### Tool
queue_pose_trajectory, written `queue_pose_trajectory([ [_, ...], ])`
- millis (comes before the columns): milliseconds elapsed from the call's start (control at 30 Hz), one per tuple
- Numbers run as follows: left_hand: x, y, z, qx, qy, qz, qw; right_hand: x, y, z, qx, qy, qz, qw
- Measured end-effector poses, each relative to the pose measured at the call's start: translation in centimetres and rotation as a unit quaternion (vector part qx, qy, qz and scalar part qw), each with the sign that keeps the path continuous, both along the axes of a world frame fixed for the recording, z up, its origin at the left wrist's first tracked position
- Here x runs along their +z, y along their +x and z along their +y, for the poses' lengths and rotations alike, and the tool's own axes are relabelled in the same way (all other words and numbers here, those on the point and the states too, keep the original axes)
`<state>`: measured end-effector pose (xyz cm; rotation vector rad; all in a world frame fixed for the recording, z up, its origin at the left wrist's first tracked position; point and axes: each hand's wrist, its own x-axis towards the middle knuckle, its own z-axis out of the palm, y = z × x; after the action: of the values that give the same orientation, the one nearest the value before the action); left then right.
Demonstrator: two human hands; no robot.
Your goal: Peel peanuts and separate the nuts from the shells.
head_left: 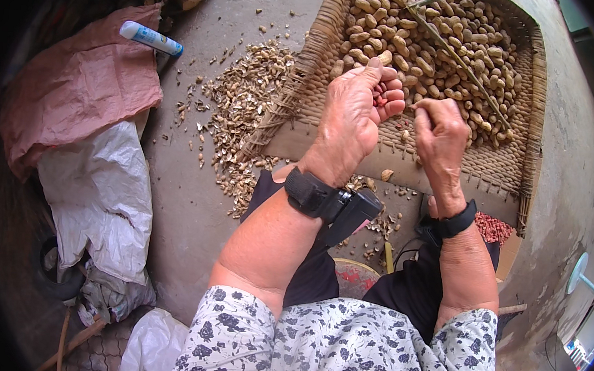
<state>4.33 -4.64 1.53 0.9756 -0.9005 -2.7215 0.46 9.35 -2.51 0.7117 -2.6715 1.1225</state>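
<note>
A woven wicker tray holds many unshelled peanuts, with a thin stick lying across them. My left hand is half curled over the tray, cupping red-skinned peanut kernels, with an unshelled peanut at its thumb and forefinger. My right hand is just right of it, its thumb and forefinger pinched; what they hold, if anything, is too small to make out. A few loose shell bits lie below the hands on the tray.
Broken shells lie on the concrete floor left of the tray. Pink and white sacks, a spray can and a tyre sit at left. Red kernels fill a box at right, near a pale blue stand.
</note>
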Motion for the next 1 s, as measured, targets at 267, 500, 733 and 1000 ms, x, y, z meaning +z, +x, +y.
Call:
queue_pose_trajectory([
  [267, -1.1, 0.0, 1.1, -0.036, 0.025, -0.021, 0.999, 3.1, 0.0, -0.1, 0.061, -0.224, -0.126, 0.965],
  [500, -0.2, -0.3, 0.6, -0.023, 0.018, -0.008, 1.0, -1.6, 0.6, 1.8, 0.172, 0.085, -0.075, 0.979],
  [733, -0.1, -0.2, 0.2, -0.017, 0.014, -0.008, 1.0, -1.1, 0.7, 1.3, 0.089, 0.096, -0.055, 0.99],
  [1000, 0.2, -0.1, -0.2, -0.003, 0.009, -0.007, 1.0, -2.7, 0.3, 0.6, 0.154, 0.166, 0.009, 0.974],
])
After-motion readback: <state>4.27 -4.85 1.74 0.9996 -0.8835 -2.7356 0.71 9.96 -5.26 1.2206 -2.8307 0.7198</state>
